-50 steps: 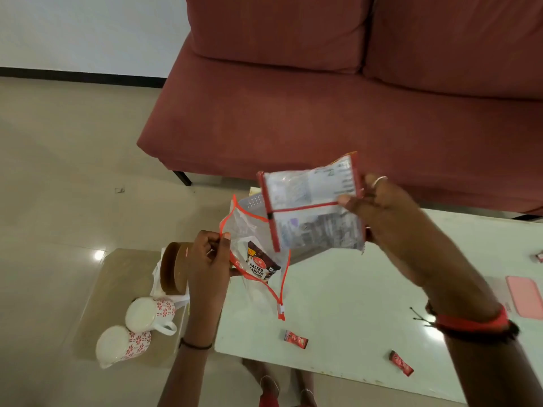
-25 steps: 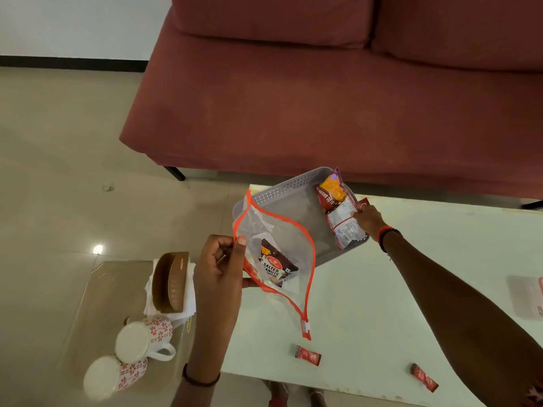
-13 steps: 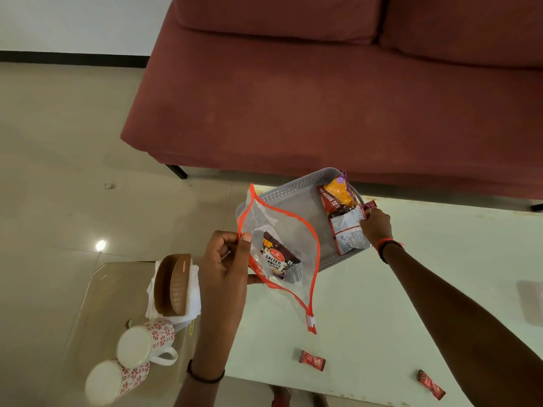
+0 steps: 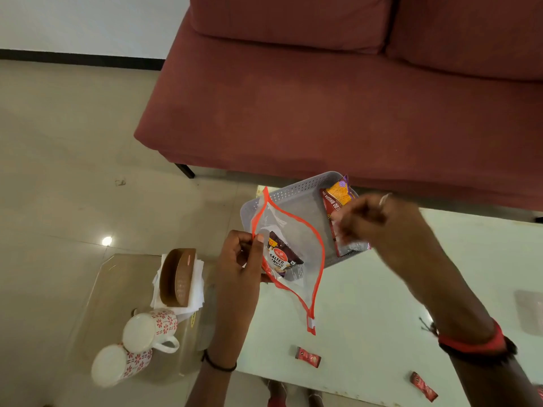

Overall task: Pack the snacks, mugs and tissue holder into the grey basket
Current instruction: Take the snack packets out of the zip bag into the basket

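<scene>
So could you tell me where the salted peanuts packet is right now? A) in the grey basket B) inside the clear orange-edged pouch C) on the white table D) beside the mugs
B: the salted peanuts packet shows through the clear pouch, pinched by the left hand.

The pouch [image 4: 289, 254] in my left hand [image 4: 239, 261] is clear with an orange edge; the peanut packet [image 4: 280, 257] inside is dark maroon with a white label. The basket [image 4: 296, 201] is grey and perforated, holding a red-and-orange snack packet [image 4: 338, 198]. My two mugs [image 4: 150, 330] are white with red flowers. The tissue holder [image 4: 177, 277] is brown over white tissues. The table [image 4: 367, 312] is pale green, the sofa [image 4: 338, 98] dull red. My right wristband [image 4: 473, 343] is red.
</scene>
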The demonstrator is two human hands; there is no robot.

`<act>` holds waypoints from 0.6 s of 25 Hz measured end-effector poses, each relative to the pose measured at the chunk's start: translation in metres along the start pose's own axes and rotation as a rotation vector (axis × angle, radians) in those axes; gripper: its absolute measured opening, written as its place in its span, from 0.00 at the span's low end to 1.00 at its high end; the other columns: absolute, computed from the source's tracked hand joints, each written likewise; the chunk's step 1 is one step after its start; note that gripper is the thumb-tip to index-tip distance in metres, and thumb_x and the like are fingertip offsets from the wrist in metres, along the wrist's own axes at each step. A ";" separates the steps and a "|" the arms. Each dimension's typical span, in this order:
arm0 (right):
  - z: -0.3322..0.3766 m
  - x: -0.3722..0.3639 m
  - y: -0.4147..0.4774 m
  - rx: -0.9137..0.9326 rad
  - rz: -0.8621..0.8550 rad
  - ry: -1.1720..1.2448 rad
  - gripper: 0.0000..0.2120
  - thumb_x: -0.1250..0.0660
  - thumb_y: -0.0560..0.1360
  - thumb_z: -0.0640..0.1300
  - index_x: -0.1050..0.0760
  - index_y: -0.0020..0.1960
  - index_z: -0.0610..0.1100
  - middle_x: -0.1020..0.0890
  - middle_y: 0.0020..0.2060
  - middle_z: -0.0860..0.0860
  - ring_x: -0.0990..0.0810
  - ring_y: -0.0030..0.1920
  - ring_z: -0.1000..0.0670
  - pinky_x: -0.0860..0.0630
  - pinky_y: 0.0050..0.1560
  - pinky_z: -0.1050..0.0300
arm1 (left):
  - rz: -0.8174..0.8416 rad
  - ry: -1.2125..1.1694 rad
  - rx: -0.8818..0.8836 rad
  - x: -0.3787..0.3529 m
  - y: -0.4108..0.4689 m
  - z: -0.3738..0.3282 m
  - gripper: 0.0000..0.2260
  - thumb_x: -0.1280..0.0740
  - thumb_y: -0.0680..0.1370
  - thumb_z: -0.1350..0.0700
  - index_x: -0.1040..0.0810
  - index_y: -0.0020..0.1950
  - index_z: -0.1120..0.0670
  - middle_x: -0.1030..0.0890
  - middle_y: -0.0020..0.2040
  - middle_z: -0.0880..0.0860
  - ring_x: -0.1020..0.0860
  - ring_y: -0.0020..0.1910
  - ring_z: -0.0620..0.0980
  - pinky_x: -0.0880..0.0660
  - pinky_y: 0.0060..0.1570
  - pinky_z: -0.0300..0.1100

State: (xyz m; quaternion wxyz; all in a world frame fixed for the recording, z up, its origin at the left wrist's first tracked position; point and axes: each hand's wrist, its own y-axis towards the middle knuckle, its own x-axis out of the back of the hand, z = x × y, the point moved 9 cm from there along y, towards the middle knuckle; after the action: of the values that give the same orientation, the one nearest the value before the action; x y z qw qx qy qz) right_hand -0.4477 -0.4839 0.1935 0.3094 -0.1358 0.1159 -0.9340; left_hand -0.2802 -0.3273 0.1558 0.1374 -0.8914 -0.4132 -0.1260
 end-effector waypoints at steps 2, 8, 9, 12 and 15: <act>-0.017 -0.049 -0.021 -0.185 0.272 -0.031 0.09 0.35 0.75 0.36 0.20 0.39 0.43 0.15 0.36 0.47 0.15 0.38 0.53 0.19 0.43 0.63 | 0.001 -0.001 -0.019 -0.007 -0.008 -0.005 0.05 0.35 0.76 0.53 0.28 0.40 0.47 0.21 0.34 0.47 0.18 0.32 0.41 0.21 0.25 0.37; -0.085 -0.105 0.023 -0.247 0.312 -0.692 0.13 0.44 0.80 0.37 0.27 0.59 0.32 0.20 0.53 0.39 0.24 0.47 0.44 0.31 0.37 0.64 | 0.026 0.109 -0.107 -0.028 -0.035 -0.028 0.04 0.36 0.77 0.56 0.27 0.43 0.54 0.23 0.33 0.46 0.21 0.32 0.46 0.19 0.32 0.41; -0.097 -0.108 0.029 -0.240 0.309 -0.731 0.13 0.45 0.80 0.37 0.27 0.59 0.32 0.20 0.54 0.38 0.22 0.50 0.41 0.29 0.42 0.60 | 0.031 0.114 -0.115 -0.030 -0.040 -0.031 0.05 0.36 0.77 0.56 0.27 0.43 0.56 0.23 0.33 0.48 0.21 0.32 0.47 0.19 0.33 0.43; -0.128 -0.107 0.037 -0.209 0.293 -0.844 0.14 0.44 0.80 0.37 0.27 0.60 0.33 0.20 0.57 0.36 0.21 0.58 0.38 0.26 0.57 0.50 | 0.043 0.113 -0.120 -0.036 -0.051 -0.037 0.08 0.36 0.77 0.55 0.25 0.45 0.61 0.22 0.34 0.53 0.21 0.33 0.49 0.19 0.35 0.42; -0.139 -0.095 0.041 -0.184 0.224 -0.929 0.14 0.42 0.79 0.39 0.27 0.62 0.35 0.21 0.58 0.38 0.22 0.59 0.39 0.25 0.59 0.48 | 0.047 0.147 -0.120 -0.039 -0.059 -0.036 0.09 0.36 0.77 0.56 0.25 0.47 0.62 0.20 0.35 0.54 0.20 0.34 0.47 0.23 0.33 0.31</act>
State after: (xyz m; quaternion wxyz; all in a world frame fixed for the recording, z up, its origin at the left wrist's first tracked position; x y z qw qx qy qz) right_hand -0.3970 -0.4394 0.0338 0.4138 -0.5518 0.0614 -0.7215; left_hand -0.3538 -0.3310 0.1847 0.1167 -0.8957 -0.3729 -0.2121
